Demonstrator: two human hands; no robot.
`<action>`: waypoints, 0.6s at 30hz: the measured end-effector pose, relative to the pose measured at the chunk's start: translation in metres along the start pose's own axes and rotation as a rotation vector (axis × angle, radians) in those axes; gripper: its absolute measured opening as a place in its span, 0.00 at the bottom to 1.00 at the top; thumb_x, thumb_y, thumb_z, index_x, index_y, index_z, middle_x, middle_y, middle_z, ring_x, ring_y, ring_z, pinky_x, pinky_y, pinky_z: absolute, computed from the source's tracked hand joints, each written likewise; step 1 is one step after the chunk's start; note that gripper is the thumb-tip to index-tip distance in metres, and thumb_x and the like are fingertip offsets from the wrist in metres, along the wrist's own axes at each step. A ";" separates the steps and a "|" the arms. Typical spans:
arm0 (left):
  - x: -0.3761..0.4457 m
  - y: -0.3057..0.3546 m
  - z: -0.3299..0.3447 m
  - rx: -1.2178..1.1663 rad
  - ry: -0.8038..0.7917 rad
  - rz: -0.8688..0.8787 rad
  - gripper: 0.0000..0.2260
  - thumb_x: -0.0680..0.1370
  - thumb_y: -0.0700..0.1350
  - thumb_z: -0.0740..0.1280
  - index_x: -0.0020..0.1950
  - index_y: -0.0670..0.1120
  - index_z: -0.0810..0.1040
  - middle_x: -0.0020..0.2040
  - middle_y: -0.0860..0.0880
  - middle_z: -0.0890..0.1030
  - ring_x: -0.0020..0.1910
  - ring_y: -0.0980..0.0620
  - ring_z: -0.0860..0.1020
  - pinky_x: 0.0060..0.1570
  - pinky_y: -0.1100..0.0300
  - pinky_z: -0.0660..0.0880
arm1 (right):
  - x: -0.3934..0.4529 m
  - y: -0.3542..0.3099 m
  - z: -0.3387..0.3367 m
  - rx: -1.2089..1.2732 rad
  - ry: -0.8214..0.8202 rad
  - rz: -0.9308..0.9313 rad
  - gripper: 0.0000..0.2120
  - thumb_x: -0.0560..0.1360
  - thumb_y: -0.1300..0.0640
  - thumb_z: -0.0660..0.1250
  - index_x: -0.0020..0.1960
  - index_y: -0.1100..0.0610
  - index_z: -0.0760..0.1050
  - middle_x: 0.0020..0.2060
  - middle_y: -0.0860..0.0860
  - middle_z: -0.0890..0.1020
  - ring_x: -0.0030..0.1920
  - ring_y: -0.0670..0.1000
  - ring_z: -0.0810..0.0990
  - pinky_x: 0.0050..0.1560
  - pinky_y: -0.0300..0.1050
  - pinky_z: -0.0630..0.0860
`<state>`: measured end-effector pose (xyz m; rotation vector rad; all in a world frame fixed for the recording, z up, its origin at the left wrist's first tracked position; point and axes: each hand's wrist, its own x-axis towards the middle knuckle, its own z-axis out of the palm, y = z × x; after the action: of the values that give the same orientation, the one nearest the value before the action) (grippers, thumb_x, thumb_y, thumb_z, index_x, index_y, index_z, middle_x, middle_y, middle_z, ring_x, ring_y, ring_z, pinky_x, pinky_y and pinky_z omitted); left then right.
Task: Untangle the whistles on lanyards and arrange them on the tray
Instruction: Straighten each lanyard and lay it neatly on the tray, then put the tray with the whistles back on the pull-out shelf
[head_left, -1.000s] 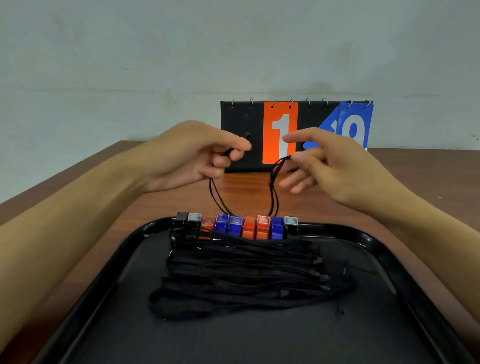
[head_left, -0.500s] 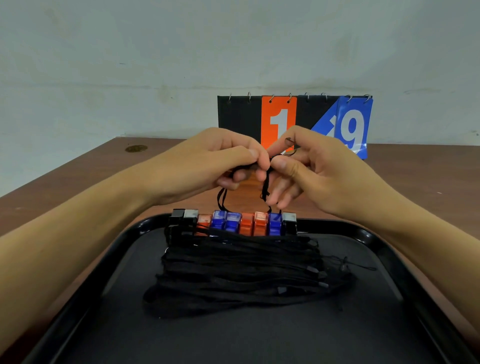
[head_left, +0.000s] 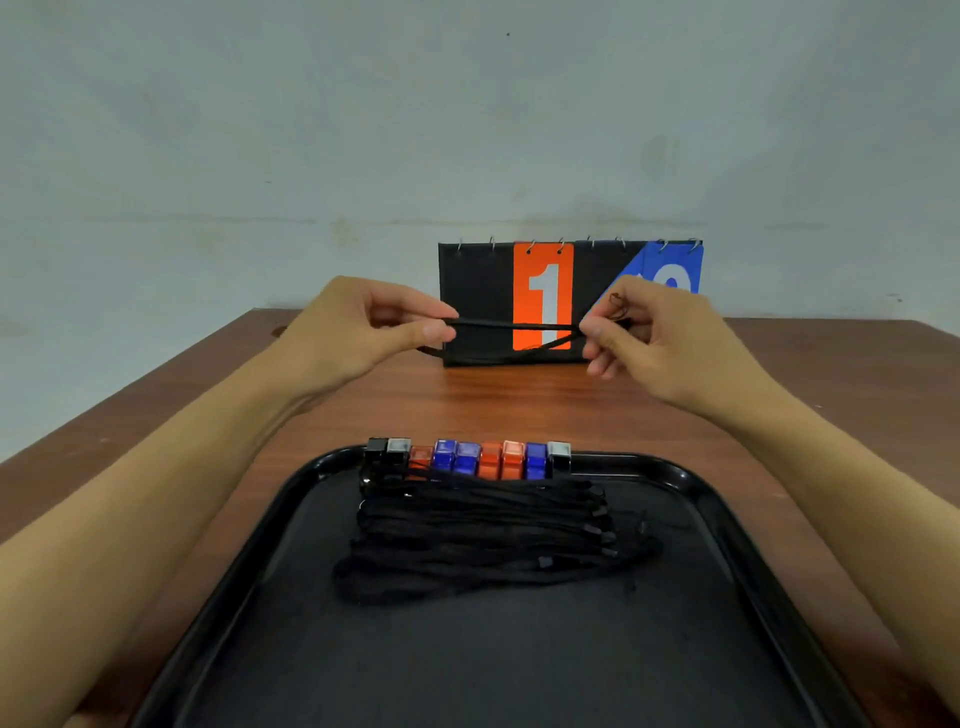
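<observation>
Hands, pinched together half a second ago, are now drawn apart: thin black lanyard cord (head_left: 514, 326) is stretched taut between left hand (head_left: 363, 332) and right hand (head_left: 660, 338), each pinching an end between thumb and forefinger, well above the glossy black plastic tray (head_left: 691, 483). Nine blue, orange, black and silver whistles (head_left: 467, 458) are lined along its far rim, black cords (head_left: 483, 540) bundled in front. Cord looks freed; placement judged next.

whistles (head_left: 467, 459): row at tray (head_left: 691, 483) far edge | lanyards (head_left: 483, 540): black, bundled on tray | one cord (head_left: 514, 326): taut, raised
</observation>
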<state>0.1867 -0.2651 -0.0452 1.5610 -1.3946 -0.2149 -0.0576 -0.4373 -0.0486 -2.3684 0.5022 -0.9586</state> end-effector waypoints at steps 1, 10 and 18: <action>-0.006 -0.001 -0.004 0.023 0.042 0.010 0.07 0.77 0.41 0.75 0.51 0.53 0.87 0.44 0.60 0.89 0.46 0.66 0.85 0.49 0.76 0.75 | -0.001 -0.003 -0.002 0.009 0.005 -0.011 0.04 0.81 0.58 0.68 0.48 0.58 0.77 0.37 0.51 0.86 0.36 0.48 0.87 0.42 0.40 0.84; -0.063 -0.006 -0.020 0.330 0.009 0.010 0.07 0.76 0.43 0.77 0.48 0.56 0.89 0.43 0.59 0.88 0.45 0.60 0.85 0.52 0.69 0.78 | -0.046 -0.014 0.010 -0.222 -0.152 -0.028 0.04 0.76 0.53 0.73 0.48 0.46 0.80 0.43 0.38 0.84 0.46 0.38 0.83 0.47 0.33 0.78; -0.102 -0.002 -0.016 0.553 -0.143 0.089 0.08 0.76 0.44 0.77 0.52 0.56 0.89 0.45 0.64 0.83 0.49 0.57 0.80 0.49 0.64 0.74 | -0.078 -0.023 0.020 -0.417 -0.289 -0.023 0.06 0.78 0.49 0.70 0.54 0.41 0.79 0.47 0.37 0.80 0.48 0.39 0.78 0.51 0.37 0.76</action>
<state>0.1659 -0.1718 -0.0852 1.9503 -1.7286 0.1302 -0.0927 -0.3722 -0.0874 -2.8288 0.6070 -0.5408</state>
